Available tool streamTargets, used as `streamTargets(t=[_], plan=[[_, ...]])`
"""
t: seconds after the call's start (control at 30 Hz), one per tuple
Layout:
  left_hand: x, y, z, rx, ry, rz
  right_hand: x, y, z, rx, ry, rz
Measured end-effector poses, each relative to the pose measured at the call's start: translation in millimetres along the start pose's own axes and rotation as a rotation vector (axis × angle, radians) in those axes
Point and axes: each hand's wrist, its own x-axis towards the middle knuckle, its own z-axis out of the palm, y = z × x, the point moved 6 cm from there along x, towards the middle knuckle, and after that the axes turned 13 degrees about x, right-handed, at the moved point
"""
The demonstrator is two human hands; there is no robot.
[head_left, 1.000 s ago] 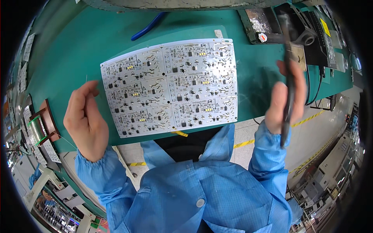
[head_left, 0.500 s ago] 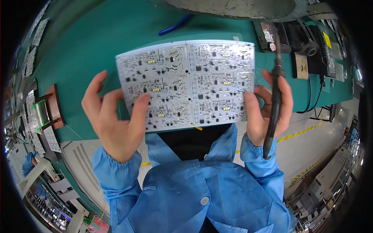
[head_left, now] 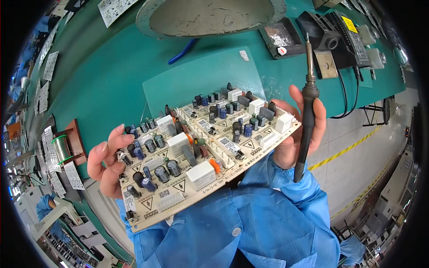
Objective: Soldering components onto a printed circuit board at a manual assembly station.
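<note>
A cream circuit board panel (head_left: 245,166), made up of several joined boards, is tilted in front of my chest with its component side up. It carries black and blue capacitors, white block parts and orange parts. My left hand (head_left: 108,164) grips its left edge, fingers showing and thumb hidden beneath. At the far right corner my right hand (head_left: 288,151) holds the panel too. A soldering iron (head_left: 307,105) with a black handle rests within the fingers of that same hand, its metal tip pointing up and away from me.
On the green mat (head_left: 107,89) lie blue-handled pliers (head_left: 182,51), partly under a grey lamp-like hood (head_left: 210,20). A soldering station (head_left: 342,38), its sponge tray (head_left: 325,64) and a dark metal tray (head_left: 281,38) stand far right. A solder wire spool (head_left: 61,148) sits left.
The panel has turned over, from its soldered underside to its component side, and now tilts down to the left. The hands still hold it, and the iron stays in my right hand.
</note>
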Motion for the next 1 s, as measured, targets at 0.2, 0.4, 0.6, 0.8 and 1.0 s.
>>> streamTargets(t=[0.2,0.4,0.6,0.8,1.0], plan=[[4.5,3.9,1.9,0.073,0.015,-0.005,0.4,0.5,-0.6,0.007,0.078,0.061],[7.4,-0.2,2.3,0.038,-0.022,-0.085,1.1,-2.5,2.1,-0.006,0.093,0.085],[0.1,-6.6,-0.6,0.005,-0.002,-0.093,1.2,-3.1,1.6,-0.015,0.083,0.103],[-2.7,1.9,-3.7,-0.021,-0.057,-0.034,-12.4,-2.7,-5.5,-0.048,0.140,0.175],[-7.2,6.6,-2.7,-0.082,0.017,-0.069,-14.1,-2.9,-7.7,-0.095,0.139,0.206]])
